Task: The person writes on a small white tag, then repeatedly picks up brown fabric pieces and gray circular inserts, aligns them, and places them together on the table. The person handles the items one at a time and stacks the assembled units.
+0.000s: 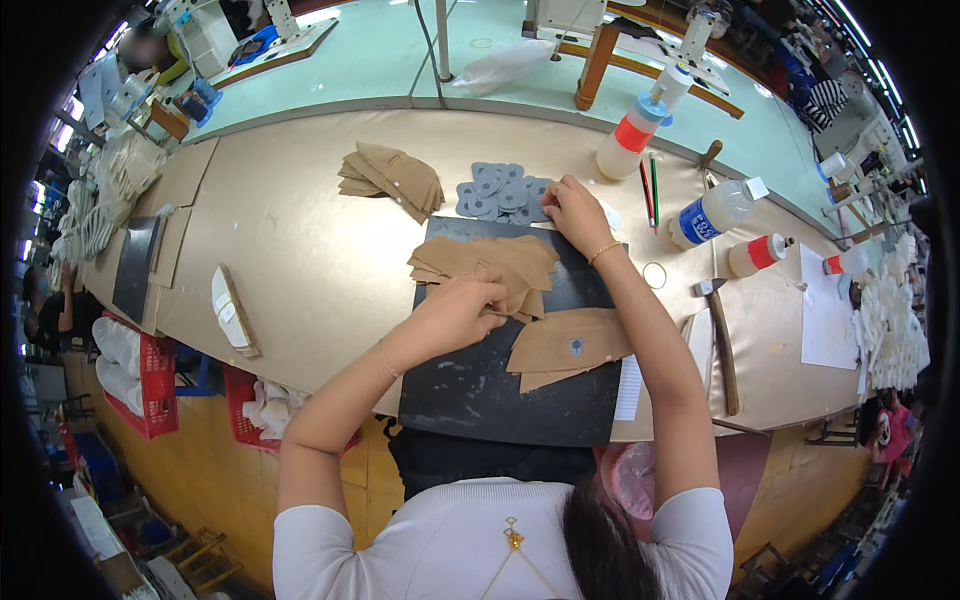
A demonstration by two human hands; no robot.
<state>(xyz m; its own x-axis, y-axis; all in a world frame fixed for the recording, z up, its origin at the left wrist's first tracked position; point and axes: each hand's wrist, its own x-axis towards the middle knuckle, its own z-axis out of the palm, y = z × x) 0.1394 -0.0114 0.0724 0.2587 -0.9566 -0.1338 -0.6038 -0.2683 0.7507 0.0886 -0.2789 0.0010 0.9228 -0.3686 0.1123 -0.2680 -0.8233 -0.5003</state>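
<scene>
My left hand (462,315) rests at the near edge of a fanned stack of brown cut pieces (500,262), its fingers closed on the edge of one piece. At the far side of the black board (470,385), my right hand (580,215) pinches a small grey patch at the right edge of a pile of rounded grey patches (497,190). The fingertips partly hide that patch. Overlapping brown pieces (560,345) lie on the board's right half, the top one bearing a small grey-blue patch (576,347). Another brown stack (392,178) is fanned out left of the grey pile.
Several bottles stand at the right, including a blue-labelled bottle (705,215) and a red-banded one (630,140). A hammer (722,345) lies right of my forearm, with pencils (650,190) farther back. A pale curved piece (232,312) lies left. Red baskets (150,385) sit below the table's left edge.
</scene>
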